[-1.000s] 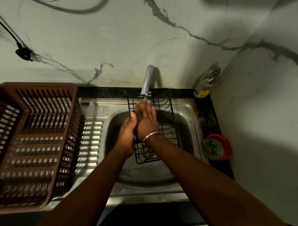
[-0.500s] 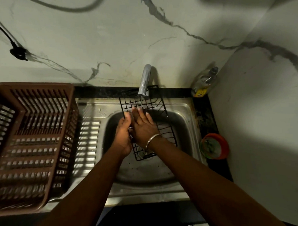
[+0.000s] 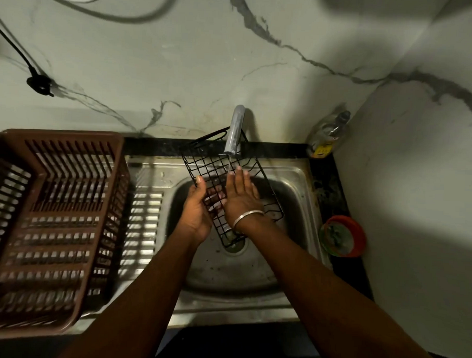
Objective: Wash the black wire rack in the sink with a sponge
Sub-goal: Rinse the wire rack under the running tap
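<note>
Left hand [image 3: 197,212] grips the left edge of the black wire rack [image 3: 211,164], thumb on top, fingers under the mesh. Right hand [image 3: 240,199] lies flat on it, fingers straight. Rack tilted over the sink [image 3: 297,178], far end beneath the running tap [image 3: 235,130].

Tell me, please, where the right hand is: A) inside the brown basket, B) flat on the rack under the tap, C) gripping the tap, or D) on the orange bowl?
B: the right hand lies with straight fingers on the rack, fingertips just below the tap.
</note>
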